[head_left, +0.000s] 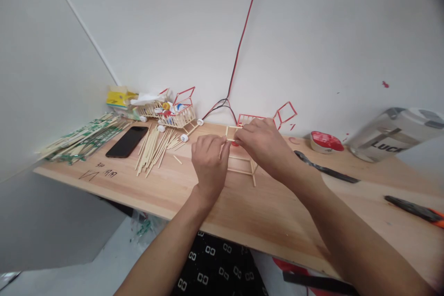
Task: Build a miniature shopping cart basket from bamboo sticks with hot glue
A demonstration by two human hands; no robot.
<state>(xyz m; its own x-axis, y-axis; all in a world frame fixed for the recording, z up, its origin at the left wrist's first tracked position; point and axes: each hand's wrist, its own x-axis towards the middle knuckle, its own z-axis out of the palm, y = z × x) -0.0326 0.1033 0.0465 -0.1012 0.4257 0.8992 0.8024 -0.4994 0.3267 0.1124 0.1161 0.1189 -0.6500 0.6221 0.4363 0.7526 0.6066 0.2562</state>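
Note:
Both hands meet over the middle of a wooden table (263, 212). My left hand (208, 162) is closed in a pinch on a thin wooden stick at the top of a small frame of sticks (243, 166). My right hand (263, 145) is also closed, fingers pinched on the same frame's upper corner from the right. The frame's lower rungs rest on the table below the hands. Loose bamboo sticks (154, 148) lie fanned out to the left of my left hand.
A black phone (126, 141) lies left of the sticks, beside wrapped chopstick packets (86, 138). Small stick carts with red frames (176, 113) stand by the wall. A red-lidded tub (325, 141), a metal tin (391, 134), a dark tool (326, 171) and an orange-tipped tool (416, 210) lie right.

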